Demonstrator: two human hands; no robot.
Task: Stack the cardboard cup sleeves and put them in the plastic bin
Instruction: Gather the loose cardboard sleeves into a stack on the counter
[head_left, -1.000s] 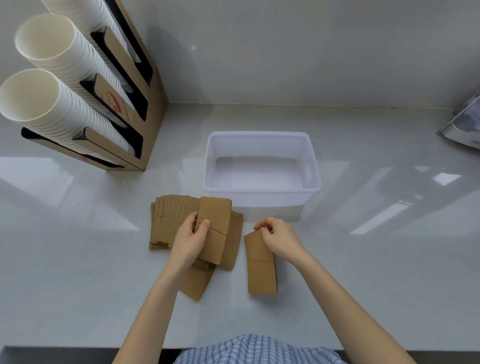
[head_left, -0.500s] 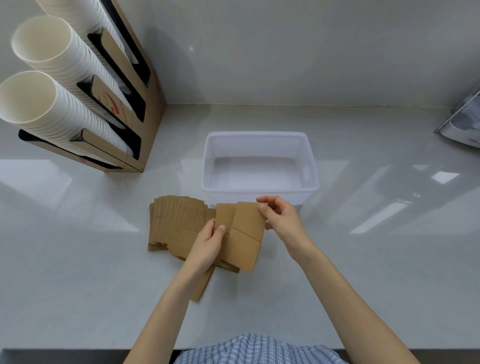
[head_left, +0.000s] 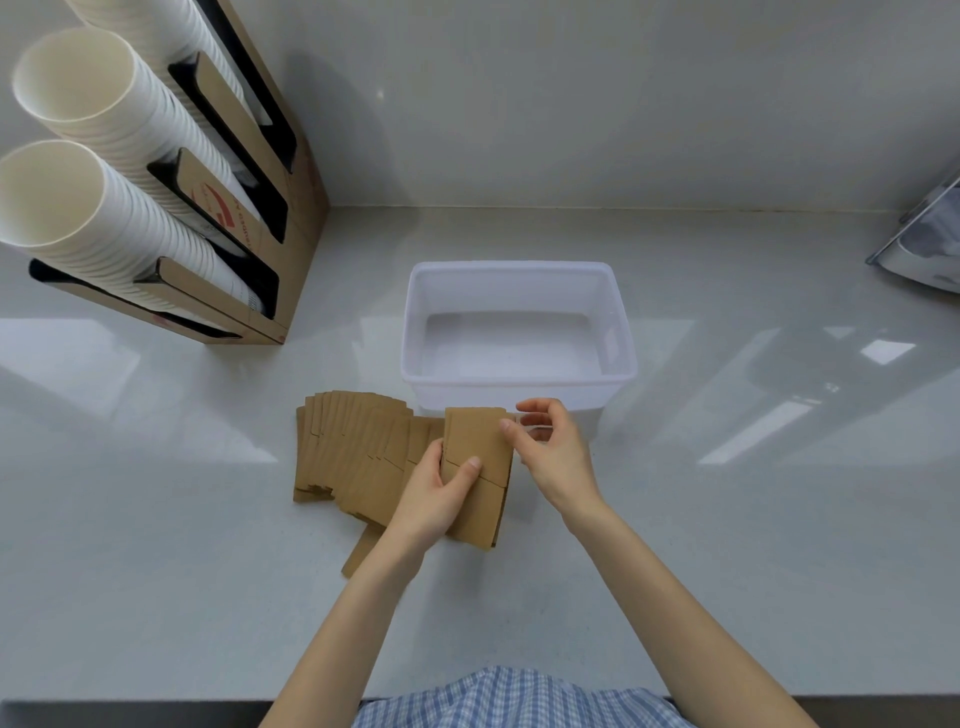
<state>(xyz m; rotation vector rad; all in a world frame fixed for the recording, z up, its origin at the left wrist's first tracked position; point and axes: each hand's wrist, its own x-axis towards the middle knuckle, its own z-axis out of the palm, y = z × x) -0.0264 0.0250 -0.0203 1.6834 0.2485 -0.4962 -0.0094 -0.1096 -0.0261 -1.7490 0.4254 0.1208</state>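
Observation:
A small stack of flat brown cardboard sleeves (head_left: 480, 447) stands lifted just in front of the bin, gripped by my left hand (head_left: 439, 496) with the thumb across its face. My right hand (head_left: 553, 449) touches the stack's upper right edge with thumb and fingertips, the other fingers curled apart. To the left, several more sleeves (head_left: 348, 447) lie fanned out flat on the counter, and one sleeve (head_left: 359, 556) sticks out under my left wrist. The white plastic bin (head_left: 519, 387) sits behind them with nothing inside it.
A cardboard dispenser (head_left: 291, 228) holding long stacks of white paper cups (head_left: 93, 223) leans at the back left. A shiny grey object (head_left: 924, 249) sits at the far right edge. The grey wall runs close behind the bin.
My right hand brought the single sleeve from the counter over onto the ones in my left hand. The two are now squared into one upright stack, nearer the bin.

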